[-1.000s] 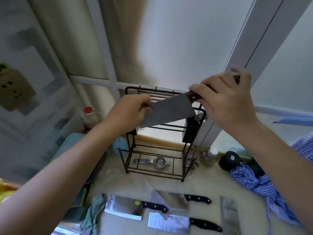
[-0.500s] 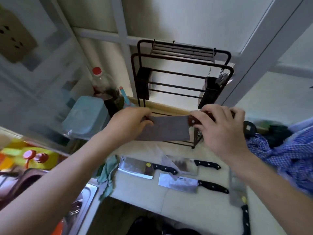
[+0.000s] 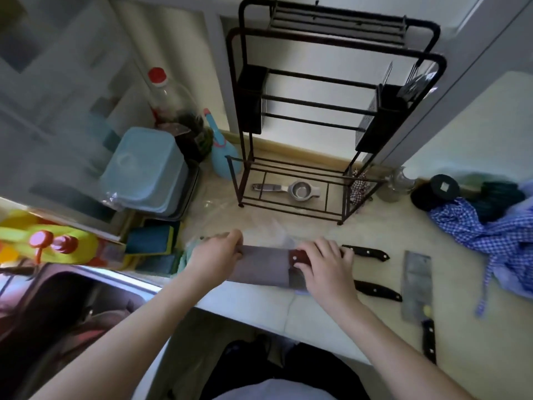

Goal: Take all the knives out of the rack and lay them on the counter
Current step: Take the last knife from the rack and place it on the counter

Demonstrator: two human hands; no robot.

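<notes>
- Placement step: we are lowering the cleaver toward the counter, left hand pinching its blade tip, right hand clasping its handle.
- Next, we are seeking bare counter beneath both grips.

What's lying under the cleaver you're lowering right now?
Under the red-handled cleaver two black knife handles stick out to the right on the counter. Their blades are covered by the cleaver and the right hand, so I can't see them.

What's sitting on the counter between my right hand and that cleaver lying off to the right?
In the head view, two black knife handles stick out from under the right hand toward the cleaver, with bare counter around them.
</notes>
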